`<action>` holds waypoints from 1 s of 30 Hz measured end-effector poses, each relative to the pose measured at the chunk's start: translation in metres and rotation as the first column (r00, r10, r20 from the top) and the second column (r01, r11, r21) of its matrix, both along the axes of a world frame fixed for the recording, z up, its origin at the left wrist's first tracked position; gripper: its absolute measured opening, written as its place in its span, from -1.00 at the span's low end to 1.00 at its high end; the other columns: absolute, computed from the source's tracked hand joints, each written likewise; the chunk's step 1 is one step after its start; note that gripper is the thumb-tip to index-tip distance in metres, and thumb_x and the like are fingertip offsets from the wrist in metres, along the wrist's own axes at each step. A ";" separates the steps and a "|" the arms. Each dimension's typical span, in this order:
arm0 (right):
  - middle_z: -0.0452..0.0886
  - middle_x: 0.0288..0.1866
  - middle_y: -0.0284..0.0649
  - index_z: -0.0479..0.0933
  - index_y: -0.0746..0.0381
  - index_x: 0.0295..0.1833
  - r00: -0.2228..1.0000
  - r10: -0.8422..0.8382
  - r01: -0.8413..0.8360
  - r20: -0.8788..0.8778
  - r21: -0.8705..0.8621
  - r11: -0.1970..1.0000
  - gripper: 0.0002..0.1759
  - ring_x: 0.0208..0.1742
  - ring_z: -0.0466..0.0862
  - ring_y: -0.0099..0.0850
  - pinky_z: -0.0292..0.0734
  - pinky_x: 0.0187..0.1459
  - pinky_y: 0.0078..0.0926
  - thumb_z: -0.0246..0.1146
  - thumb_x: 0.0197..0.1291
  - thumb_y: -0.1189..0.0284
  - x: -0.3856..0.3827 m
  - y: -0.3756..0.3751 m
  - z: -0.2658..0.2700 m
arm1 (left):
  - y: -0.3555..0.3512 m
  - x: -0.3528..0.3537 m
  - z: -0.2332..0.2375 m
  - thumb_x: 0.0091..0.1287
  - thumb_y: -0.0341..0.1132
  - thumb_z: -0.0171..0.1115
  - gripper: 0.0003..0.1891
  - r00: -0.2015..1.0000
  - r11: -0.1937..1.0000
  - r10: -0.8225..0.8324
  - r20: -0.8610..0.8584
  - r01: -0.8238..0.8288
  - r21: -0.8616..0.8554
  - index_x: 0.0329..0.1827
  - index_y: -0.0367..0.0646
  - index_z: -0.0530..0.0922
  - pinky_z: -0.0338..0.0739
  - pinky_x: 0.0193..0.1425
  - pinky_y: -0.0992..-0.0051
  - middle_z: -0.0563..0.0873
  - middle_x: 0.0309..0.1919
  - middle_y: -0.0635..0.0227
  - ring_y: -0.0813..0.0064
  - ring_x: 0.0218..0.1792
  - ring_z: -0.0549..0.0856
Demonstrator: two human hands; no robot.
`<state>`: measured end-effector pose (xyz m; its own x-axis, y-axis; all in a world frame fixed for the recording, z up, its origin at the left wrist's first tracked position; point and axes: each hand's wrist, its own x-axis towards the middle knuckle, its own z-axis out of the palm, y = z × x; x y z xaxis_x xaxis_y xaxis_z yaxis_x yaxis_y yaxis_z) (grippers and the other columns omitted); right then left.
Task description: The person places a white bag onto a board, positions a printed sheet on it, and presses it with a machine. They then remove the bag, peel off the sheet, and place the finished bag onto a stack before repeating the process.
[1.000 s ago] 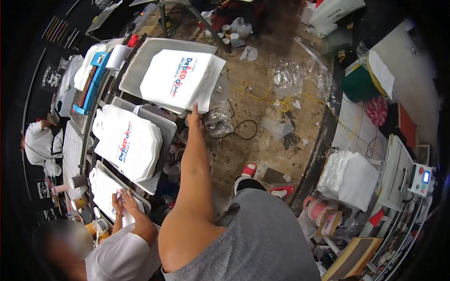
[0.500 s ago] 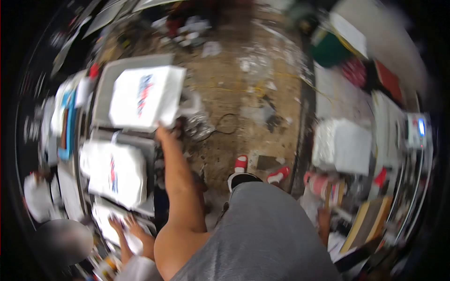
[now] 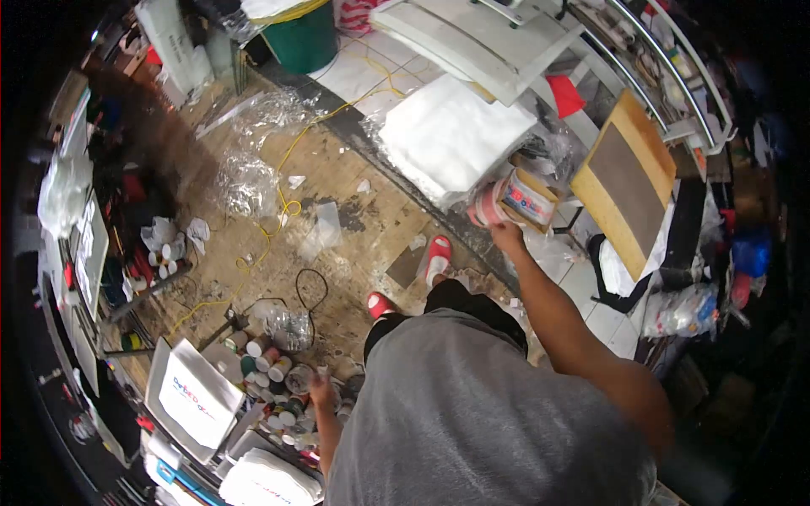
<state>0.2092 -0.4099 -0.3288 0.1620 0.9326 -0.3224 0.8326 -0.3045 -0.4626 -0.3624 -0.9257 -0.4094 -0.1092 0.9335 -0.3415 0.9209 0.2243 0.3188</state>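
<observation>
My right hand (image 3: 508, 238) is closed at the lower edge of a small wooden screen frame (image 3: 530, 201), whose mesh carries red and blue lettering. Directly beside the frame is a pink-and-white tub (image 3: 488, 206). My left hand (image 3: 321, 391) hangs low by a cluster of jars (image 3: 280, 368); its fingers are too small and partly hidden to read. Left of the jars, a white printed cloth (image 3: 196, 396) lies on a flat board. A second white printed cloth (image 3: 268, 479) sits at the bottom edge.
A plastic-wrapped white stack (image 3: 456, 135) stands on the tiled ledge. Behind it is a grey-white press (image 3: 481, 46), with a large wooden frame (image 3: 626, 181) leaning to the right. A yellow cord (image 3: 291, 160) and clear plastic wrap (image 3: 247, 181) lie across the floor. A green bin (image 3: 302, 40) stands farther back.
My view has swung toward the right side. My left hand has left the edge of the printed white cloth and is by the jars. The right hand stays at the small frame.
</observation>
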 end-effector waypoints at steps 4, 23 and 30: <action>0.77 -0.22 -0.05 0.70 0.30 -0.16 0.891 -0.362 0.383 -0.272 0.024 0.924 -0.44 -0.21 0.77 -0.18 0.63 -0.10 -0.19 0.36 0.21 -0.06 -0.002 0.117 -0.102 | 0.086 0.091 0.098 0.39 -0.08 0.33 -0.45 0.494 0.569 0.814 0.305 -0.574 -0.589 0.21 -0.41 0.57 0.64 -0.15 0.45 0.77 -0.09 0.12 0.43 -0.22 0.75; 0.69 0.01 -0.17 0.50 0.31 0.20 -0.030 -0.407 0.416 -0.913 -0.382 0.825 -0.54 -0.02 0.72 -0.27 0.65 0.03 -0.23 0.16 0.14 0.53 0.010 0.071 0.048 | 0.321 0.161 0.146 0.42 0.11 0.26 -0.29 0.208 0.626 0.743 0.637 -0.552 -0.551 0.46 -0.20 0.39 0.59 0.10 0.14 0.64 0.24 0.09 0.24 0.15 0.67; 0.66 0.05 -0.14 0.45 0.29 0.31 0.041 -0.360 0.309 -0.932 -0.331 0.892 -0.52 0.03 0.71 -0.29 0.63 0.11 -0.29 0.20 0.26 0.55 0.024 -0.066 0.251 | 0.454 0.237 0.248 0.49 0.05 0.20 -0.23 -0.142 0.758 0.652 0.745 0.081 -0.648 0.63 -0.07 0.11 0.61 0.18 0.11 0.59 0.23 -0.04 0.16 0.15 0.67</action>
